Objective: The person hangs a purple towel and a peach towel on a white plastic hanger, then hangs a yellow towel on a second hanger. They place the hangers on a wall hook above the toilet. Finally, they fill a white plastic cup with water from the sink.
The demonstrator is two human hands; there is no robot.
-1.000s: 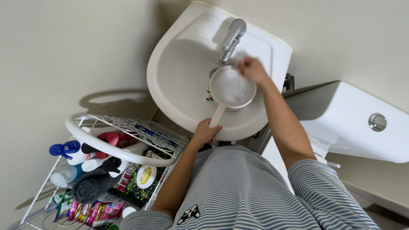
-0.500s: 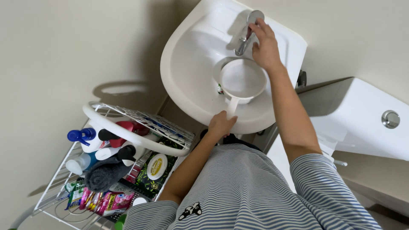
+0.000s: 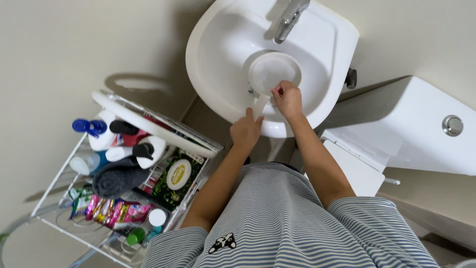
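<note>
A round white scoop with a flat handle [image 3: 273, 72] sits in the bowl of a white wash basin [image 3: 218, 54], under a chrome tap [image 3: 290, 20]. My left hand [image 3: 245, 130] grips the end of the scoop's handle at the basin's front rim. My right hand [image 3: 287, 98] is pinched on the scoop's near rim where the handle joins it. Both forearms reach up from a blue-and-white striped shirt [image 3: 292, 223].
A white wire rack [image 3: 54, 198] at the left holds spray bottles [image 3: 96, 134], a rolled dark towel [image 3: 116, 179], a wipes pack [image 3: 177, 174] and colourful packets. A white toilet cistern [image 3: 421, 129] with a round button stands at the right.
My right hand came off the tap and down onto the scoop's near rim. The view shifted so the basin sits higher in the frame.
</note>
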